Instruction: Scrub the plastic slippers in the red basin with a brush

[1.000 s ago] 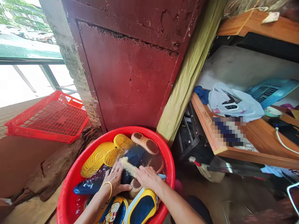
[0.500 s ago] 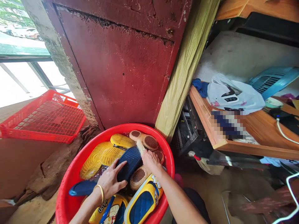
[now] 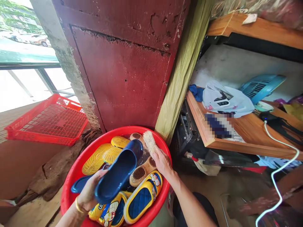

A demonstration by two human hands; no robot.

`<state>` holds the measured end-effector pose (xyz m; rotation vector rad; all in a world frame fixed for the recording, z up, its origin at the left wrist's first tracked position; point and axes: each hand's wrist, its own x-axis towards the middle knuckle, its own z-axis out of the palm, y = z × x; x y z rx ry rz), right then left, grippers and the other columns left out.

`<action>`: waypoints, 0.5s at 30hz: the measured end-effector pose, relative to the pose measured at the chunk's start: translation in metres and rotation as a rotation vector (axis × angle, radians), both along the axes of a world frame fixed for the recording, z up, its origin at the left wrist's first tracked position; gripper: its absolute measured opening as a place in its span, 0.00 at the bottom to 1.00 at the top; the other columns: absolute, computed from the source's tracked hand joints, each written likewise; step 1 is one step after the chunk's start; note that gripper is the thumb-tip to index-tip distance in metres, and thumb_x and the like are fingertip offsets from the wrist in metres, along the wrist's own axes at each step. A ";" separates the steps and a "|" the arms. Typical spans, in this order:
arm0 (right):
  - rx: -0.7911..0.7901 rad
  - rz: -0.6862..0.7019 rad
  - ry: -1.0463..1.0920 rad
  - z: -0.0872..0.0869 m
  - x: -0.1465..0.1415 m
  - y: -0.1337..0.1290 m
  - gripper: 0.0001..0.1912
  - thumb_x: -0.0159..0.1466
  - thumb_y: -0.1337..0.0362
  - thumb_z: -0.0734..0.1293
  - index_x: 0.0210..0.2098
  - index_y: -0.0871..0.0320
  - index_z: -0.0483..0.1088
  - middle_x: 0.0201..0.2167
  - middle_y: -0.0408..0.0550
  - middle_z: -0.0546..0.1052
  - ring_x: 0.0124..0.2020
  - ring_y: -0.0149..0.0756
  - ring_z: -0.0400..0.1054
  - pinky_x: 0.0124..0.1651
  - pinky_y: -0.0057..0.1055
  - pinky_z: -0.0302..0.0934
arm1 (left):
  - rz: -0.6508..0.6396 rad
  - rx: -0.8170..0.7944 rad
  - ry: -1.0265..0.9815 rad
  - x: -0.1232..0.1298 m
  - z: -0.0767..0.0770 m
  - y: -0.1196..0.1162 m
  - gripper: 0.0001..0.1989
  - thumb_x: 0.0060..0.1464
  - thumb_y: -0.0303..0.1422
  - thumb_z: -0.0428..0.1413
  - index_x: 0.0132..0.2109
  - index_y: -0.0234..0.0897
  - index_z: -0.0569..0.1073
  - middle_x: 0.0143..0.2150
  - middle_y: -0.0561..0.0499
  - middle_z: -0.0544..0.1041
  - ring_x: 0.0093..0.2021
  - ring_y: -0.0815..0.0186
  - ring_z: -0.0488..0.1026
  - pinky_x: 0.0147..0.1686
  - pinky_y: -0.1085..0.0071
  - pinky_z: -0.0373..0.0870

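Head view; blue slipper [image 3: 119, 171], in left fingers [image 3: 98, 174]

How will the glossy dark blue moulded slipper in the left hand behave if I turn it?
The glossy dark blue moulded slipper may be slippery: its surface glistens, apparently wet. It seems fairly stiff, showing no obvious sag beyond the left hand near one end.

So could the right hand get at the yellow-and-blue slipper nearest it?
Probably yes: the right hand is close by, and nothing covers the slipper. It holds a brush, though, which it would likely have to put down first.
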<state>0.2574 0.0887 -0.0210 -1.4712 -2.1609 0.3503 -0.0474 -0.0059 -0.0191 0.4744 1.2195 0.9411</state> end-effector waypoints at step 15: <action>-0.191 0.165 -0.018 0.033 -0.007 -0.077 0.22 0.70 0.59 0.62 0.62 0.53 0.64 0.52 0.49 0.79 0.51 0.40 0.75 0.52 0.31 0.66 | 0.062 0.011 0.099 0.049 -0.032 -0.011 0.18 0.46 0.37 0.65 0.42 0.43 0.67 0.30 0.54 0.80 0.28 0.62 0.80 0.31 0.64 0.79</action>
